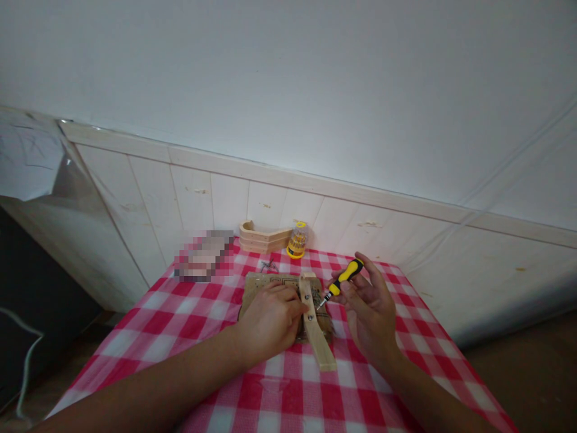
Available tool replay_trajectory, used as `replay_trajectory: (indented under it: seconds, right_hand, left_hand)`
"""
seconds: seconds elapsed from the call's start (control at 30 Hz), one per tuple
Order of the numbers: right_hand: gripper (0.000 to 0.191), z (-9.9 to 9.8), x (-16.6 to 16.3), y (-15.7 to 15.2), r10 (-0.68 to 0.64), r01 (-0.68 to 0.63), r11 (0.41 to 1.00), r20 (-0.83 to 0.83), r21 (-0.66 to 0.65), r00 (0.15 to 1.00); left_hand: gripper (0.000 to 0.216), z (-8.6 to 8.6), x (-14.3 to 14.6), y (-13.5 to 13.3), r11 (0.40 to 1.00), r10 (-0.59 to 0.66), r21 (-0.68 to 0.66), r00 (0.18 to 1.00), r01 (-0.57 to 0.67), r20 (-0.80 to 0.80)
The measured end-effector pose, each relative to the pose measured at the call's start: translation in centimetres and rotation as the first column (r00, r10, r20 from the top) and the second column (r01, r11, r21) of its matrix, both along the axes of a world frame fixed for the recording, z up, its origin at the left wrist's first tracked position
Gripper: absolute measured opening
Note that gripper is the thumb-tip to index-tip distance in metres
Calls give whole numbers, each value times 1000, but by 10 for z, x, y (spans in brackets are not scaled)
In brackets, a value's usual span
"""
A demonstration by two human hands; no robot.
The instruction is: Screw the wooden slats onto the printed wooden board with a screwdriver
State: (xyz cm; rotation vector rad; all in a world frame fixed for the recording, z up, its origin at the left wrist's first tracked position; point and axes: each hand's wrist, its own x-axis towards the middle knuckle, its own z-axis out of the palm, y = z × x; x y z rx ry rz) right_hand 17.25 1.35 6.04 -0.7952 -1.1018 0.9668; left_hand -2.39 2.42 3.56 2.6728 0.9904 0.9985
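Observation:
A light wooden hook-shaped piece [320, 344] lies lengthwise on a brown cardboard sheet [256, 281] printed with dark marks. Two dark round screw heads or holes show on its upper face. My left hand [273, 316] is closed, its thumb and fingertips against the left edge of the wooden piece beside those spots. To the right, my right hand [369, 307] grips a yellow and black screwdriver [347, 276] between thumb and fingers. Its metal tip slants down left, close to the right side of the wooden piece; contact cannot be made out.
Behind the cardboard, several similar wooden pieces [264, 242] are stacked against the panelled wall [342, 222]. Next to them stands a clear-topped yellow bit case [297, 242]. Small loose screws [269, 265] lie in front. A blurred-out flat object [205, 255] rests on the checked tablecloth [157, 325].

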Motion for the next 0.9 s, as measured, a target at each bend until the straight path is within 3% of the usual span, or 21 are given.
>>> replay_trajectory:
  seconds: [0.4, 0.53, 0.73, 0.9]
  right_hand:
    - [60, 9, -6, -8, -17, 17, 999, -8, -29, 1000]
    - [62, 7, -6, -7, -16, 16, 999, 0, -41, 1000]
    - [56, 7, -9, -9, -42, 45, 999, 111, -25, 993]
    - [54, 7, -13, -11, -19, 20, 1000, 114, -3, 993]
  left_hand:
    - [27, -1, 0, 0, 1000, 6, 5, 1000, -6, 14]
    - [26, -1, 1, 1, 998, 3, -59, 999, 0, 51]
    - [22, 19, 0, -5, 974, 118, -221, 957, -59, 265]
    - [17, 30, 5, -13, 970, 100, -240, 964, -39, 246]
